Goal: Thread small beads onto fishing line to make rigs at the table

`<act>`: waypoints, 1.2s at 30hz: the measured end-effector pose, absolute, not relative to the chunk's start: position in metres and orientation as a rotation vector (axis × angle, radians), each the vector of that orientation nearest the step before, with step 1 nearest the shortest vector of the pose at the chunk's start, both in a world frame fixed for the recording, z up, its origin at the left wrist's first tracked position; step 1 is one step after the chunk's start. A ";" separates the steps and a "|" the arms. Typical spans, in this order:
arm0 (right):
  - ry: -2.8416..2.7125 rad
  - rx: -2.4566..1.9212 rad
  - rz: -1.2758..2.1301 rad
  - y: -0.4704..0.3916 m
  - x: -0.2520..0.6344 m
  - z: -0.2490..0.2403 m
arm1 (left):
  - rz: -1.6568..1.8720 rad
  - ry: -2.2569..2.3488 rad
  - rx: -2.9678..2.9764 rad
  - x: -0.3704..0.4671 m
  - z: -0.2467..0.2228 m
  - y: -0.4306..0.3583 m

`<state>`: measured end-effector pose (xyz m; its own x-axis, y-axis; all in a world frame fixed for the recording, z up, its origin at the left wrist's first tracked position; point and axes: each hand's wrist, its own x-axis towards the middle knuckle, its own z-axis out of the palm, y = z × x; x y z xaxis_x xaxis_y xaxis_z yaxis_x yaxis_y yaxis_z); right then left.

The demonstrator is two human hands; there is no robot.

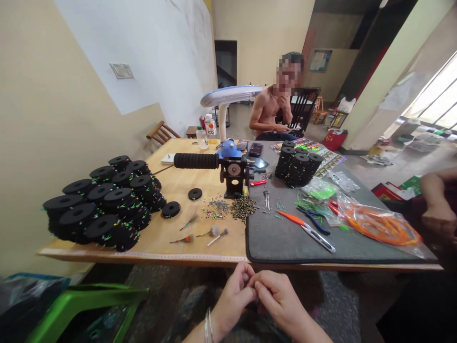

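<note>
Just in front of the table's near edge, my left hand (235, 296) and my right hand (279, 296) meet, fingertips touching. Both are closed in a pinch, and whatever lies between the fingers is hidden or too small to name. Beyond them on the wooden table (153, 247) lie several small feathery pieces with thin stems (183, 239). Behind these are a pile of black-and-gold beads (243, 208) and scattered small coloured beads (214, 214). A long orange-and-silver tool (307, 231) and blue-handled pliers (314, 220) rest on the grey mat (271, 245).
Stacked black foam spools (103, 200) fill the table's left side; more spools (298, 164) stand at the back right. A black clamp device (233, 176) and blue-white lamp (230, 95) stand mid-table. Bagged orange cord (382, 224) lies right. One person sits opposite; another's arm (437, 205) shows right.
</note>
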<state>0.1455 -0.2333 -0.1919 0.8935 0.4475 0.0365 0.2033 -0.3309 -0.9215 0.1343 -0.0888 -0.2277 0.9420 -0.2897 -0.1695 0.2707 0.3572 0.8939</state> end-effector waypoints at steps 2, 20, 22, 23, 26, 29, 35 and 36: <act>-0.438 -1.890 0.289 -0.233 0.147 -0.193 | -0.353 -0.010 1.152 0.134 -0.232 -0.088; -0.098 -1.513 0.346 -0.239 0.142 -0.215 | -0.365 -0.026 1.006 0.131 -0.230 -0.087; -0.114 -1.496 0.368 -0.235 0.141 -0.213 | -0.346 -0.053 1.011 0.131 -0.232 -0.086; -0.112 -1.486 0.377 -0.233 0.142 -0.212 | -0.336 -0.062 1.015 0.130 -0.233 -0.086; -0.117 -1.470 0.372 -0.232 0.143 -0.207 | -0.323 -0.069 1.028 0.129 -0.234 -0.084; -0.124 -1.472 0.358 -0.232 0.142 -0.204 | -0.329 -0.066 1.007 0.129 -0.234 -0.083; -0.139 -1.478 0.388 -0.229 0.134 -0.204 | -0.363 -0.090 0.855 0.132 -0.226 -0.089; -0.160 -1.502 0.373 -0.228 0.133 -0.204 | -0.374 -0.087 0.834 0.132 -0.224 -0.089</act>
